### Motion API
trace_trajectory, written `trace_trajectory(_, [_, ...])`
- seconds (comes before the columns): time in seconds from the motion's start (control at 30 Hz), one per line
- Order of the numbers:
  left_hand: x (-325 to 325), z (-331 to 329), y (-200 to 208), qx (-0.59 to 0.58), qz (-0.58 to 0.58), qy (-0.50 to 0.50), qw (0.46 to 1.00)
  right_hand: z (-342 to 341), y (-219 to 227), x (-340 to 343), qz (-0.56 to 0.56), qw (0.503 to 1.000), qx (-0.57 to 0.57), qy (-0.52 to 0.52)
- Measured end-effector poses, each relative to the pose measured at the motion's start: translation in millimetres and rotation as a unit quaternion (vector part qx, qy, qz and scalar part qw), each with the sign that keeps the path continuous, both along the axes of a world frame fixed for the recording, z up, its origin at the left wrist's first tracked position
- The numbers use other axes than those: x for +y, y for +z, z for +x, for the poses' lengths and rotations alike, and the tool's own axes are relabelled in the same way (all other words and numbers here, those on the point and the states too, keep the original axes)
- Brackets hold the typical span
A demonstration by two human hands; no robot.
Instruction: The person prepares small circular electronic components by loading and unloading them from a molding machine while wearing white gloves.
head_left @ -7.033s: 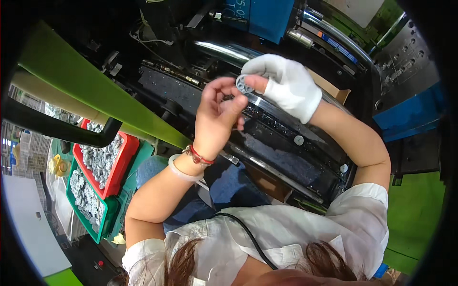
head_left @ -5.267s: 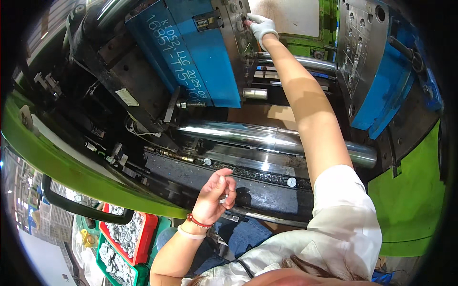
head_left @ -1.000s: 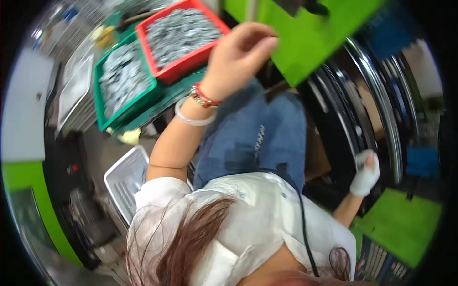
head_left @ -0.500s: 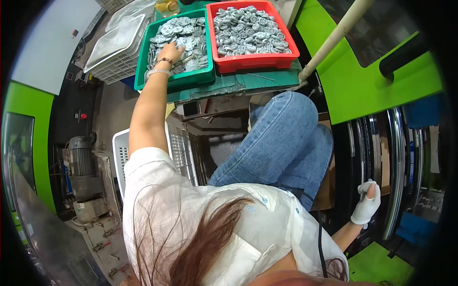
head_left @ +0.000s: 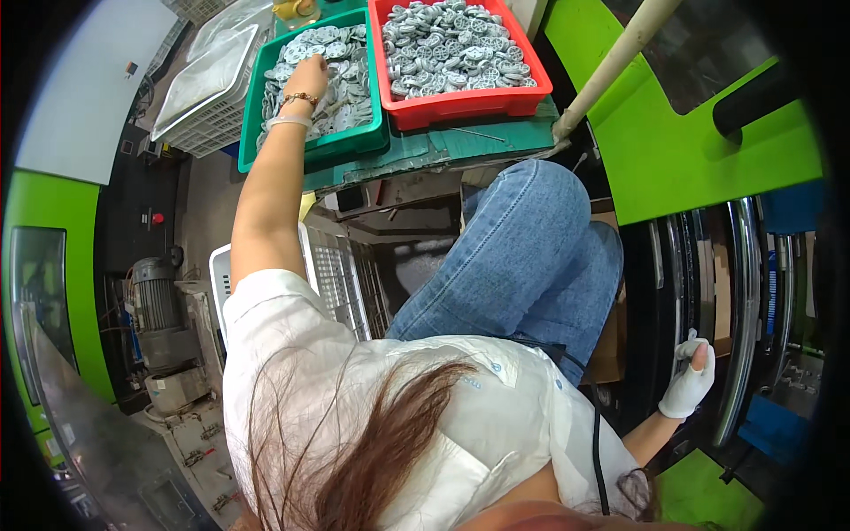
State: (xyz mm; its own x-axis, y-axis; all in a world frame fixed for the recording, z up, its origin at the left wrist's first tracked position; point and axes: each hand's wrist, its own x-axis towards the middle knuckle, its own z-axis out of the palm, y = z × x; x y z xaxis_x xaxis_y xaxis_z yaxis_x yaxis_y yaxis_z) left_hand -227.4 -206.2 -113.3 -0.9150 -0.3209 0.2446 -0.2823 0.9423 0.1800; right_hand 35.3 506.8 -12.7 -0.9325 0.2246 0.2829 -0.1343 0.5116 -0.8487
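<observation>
The person's left hand (head_left: 307, 78) was over the green bin (head_left: 345, 146), right at the grey round pieces (head_left: 350, 51) that filled it. Its fingers were bent in, but I could not tell if they were pinched on a piece or had nothing between them. Many of those pieces were flat and had holes in them. A beaded bracelet (head_left: 301, 98) and a white bangle (head_left: 290, 121) went around that wrist.

Just beside the green bin, on its right, was a red bin (head_left: 469, 108). It was heaped with little grey wheels (head_left: 456, 49) with spokes. Both bins sat on a green table (head_left: 425, 146), and a thin rod (head_left: 475, 134) lay near its front edge.

The right hand (head_left: 691, 376) was low and far off to the right, near a shiny metal bar (head_left: 739, 310). It wore a white glove (head_left: 682, 401) that left the thumb tip bare. Its fingers were curled and close to the thumb, but they were too small to see well, so I could not tell if they held anything.

A white basket (head_left: 336, 274) with holes stood below the left arm, beside the person's blue jeans (head_left: 522, 239). A black cord (head_left: 598, 434) ran down the white shirt (head_left: 354, 363). To the right was a bright green machine panel (head_left: 637, 177) with a black handle (head_left: 753, 102).
</observation>
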Motion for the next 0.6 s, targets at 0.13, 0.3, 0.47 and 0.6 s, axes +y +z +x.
trace_trajectory(0.13, [77.4, 10.9, 58.6, 0.152, 0.381, -0.11, 0.905, -1.9, 8.3, -3.3, 0.003, 1.0, 0.0, 0.008])
trace_trajectory(0.3, [289.6, 112.5, 160.7, 0.03, 0.583, -0.332, 0.741, -39.1, 39.0, -71.1, -0.09, 0.989, -0.051, 0.101])
trace_trajectory(0.47, [420.8, 137.8, 178.5, -0.012, 0.519, -0.499, 0.694, -56.3, 74.4, -105.3, -0.13, 0.976, -0.028, 0.175])
trace_trajectory(0.6, [469.9, 151.0, 183.5, -0.071, 0.637, -0.491, 0.59, -41.4, 76.8, -73.9, -0.217, 0.972, 0.013, 0.09])
